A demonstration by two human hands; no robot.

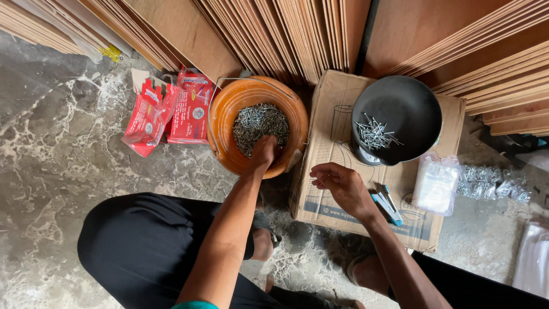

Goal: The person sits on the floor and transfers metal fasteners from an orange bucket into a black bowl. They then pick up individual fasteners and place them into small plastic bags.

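My left hand (264, 152) reaches down into an orange bucket (226, 111) and is buried in a heap of small grey nails (255, 121); its fingers are hidden among them. My right hand (338, 182) hovers over a cardboard box (330, 123), fingers curled loosely, with nothing visible in it. A black bowl (407, 103) sits on a scale on that box and holds a small pile of nails (374, 135). A blue stapler (386, 204) lies on the box just right of my right hand.
Red packets (168, 111) lie on the stone floor left of the bucket. A stack of clear plastic bags (436, 183) rests on the box's right edge, with filled nail bags (494, 184) beyond. Plywood sheets (297, 31) lean along the back. My knees are at the bottom.
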